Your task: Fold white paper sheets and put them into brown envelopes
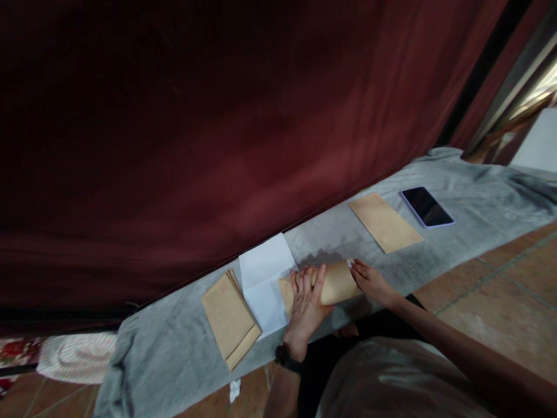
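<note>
A brown paper envelope is between my two hands, bowed upward in its middle, above the grey cloth. My left hand lies across its left part, fingers bent over the paper and closed on it. At the right end, my right hand grips the envelope's edge; its fingertips are partly hidden. A small bit of white shows by those fingertips. Just left of my left hand lies a creased white sheet, partly covered by the envelope's left end. Farther left rests a stack of brown envelopes.
A grey cloth covers the long, narrow surface. Right of my hands lie a single brown envelope and a phone in a pale purple case. Dark red fabric rises behind. A white scrap is on the tiled floor.
</note>
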